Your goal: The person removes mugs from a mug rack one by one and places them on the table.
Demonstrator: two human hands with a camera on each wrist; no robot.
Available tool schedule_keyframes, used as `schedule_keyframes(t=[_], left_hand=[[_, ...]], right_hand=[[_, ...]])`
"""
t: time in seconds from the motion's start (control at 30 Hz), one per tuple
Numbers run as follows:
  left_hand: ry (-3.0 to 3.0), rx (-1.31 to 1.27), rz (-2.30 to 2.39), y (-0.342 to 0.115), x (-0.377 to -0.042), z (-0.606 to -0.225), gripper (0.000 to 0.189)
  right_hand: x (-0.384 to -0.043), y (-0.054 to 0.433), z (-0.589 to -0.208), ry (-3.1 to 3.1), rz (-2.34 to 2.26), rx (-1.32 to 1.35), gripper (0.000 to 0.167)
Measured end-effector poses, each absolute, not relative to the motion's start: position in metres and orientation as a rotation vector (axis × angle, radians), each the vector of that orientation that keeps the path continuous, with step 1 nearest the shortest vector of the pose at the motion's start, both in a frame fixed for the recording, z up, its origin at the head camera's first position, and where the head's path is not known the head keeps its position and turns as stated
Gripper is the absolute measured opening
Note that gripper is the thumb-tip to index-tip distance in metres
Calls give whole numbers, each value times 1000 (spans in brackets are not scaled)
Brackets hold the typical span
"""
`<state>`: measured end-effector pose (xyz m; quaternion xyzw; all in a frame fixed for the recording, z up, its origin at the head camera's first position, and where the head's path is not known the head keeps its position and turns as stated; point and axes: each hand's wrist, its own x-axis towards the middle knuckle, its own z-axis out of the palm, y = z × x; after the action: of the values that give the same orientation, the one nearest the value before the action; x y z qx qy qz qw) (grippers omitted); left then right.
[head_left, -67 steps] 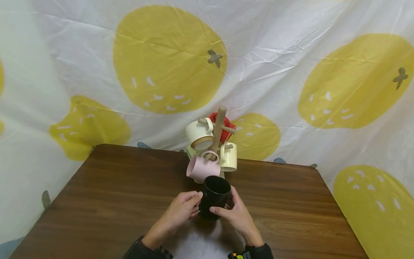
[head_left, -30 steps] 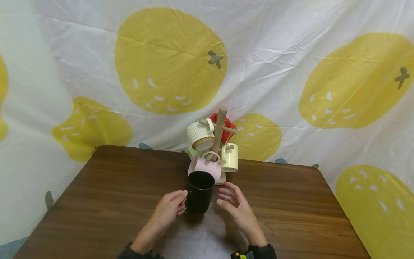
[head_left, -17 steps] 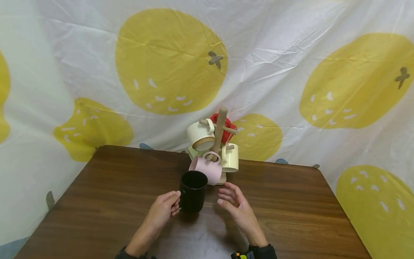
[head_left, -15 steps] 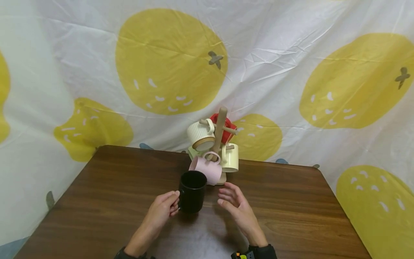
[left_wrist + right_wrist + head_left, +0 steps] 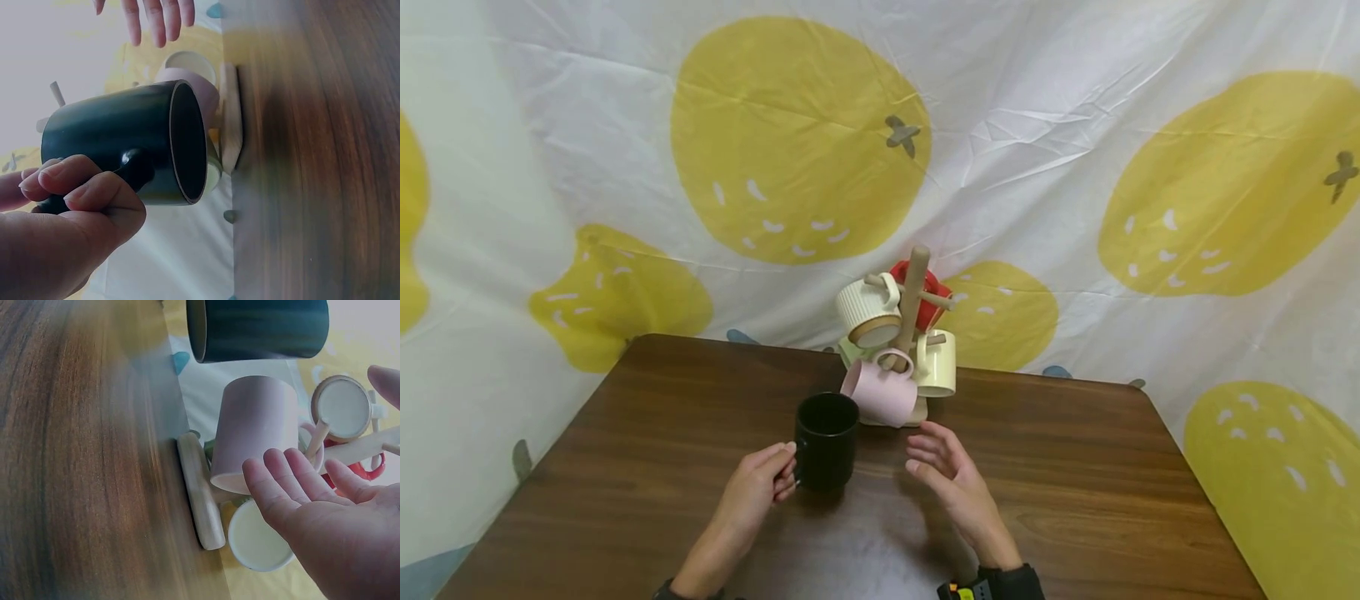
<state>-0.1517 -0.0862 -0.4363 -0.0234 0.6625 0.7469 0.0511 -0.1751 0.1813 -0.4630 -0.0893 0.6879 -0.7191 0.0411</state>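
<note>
A black mug (image 5: 826,442), mouth up, is held by my left hand (image 5: 748,492) at the handle on its left side. In the left wrist view the fingers of that hand (image 5: 94,187) curl round the handle, and the underside of the mug (image 5: 106,131) faces the table. My right hand (image 5: 955,479), fingers loosely bent, is apart from the mug and holds nothing. It is near the wooden mug tree (image 5: 913,292). A pink mug (image 5: 883,396) hangs low on the tree, nearest to both hands, and fills the middle of the right wrist view.
Also on the tree are a ribbed white mug (image 5: 867,312), a red mug (image 5: 928,312) and a pale yellow mug (image 5: 936,362). A green piece (image 5: 848,352) shows behind. The brown wooden table (image 5: 662,433) ends at a patterned cloth (image 5: 1015,183).
Earlier both hands were on the black mug. The right hand has let go and stays beside it, while the left hand has carried the mug leftward, uncovering the pink mug.
</note>
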Motion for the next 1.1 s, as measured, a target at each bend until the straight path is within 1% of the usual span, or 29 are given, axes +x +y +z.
schedule_keyframes(t=[0.7, 0.93, 1.1], left_hand=[[2065, -129, 2303, -117, -138, -446, 37], [2086, -118, 2325, -128, -130, -448, 37], [2093, -152, 2316, -136, -127, -451, 37]], right_hand=[[-174, 179, -463, 2105, -2196, -292, 57], [-174, 182, -461, 2131, -2218, -298, 53], [-175, 184, -461, 2133, -2206, -290, 52]])
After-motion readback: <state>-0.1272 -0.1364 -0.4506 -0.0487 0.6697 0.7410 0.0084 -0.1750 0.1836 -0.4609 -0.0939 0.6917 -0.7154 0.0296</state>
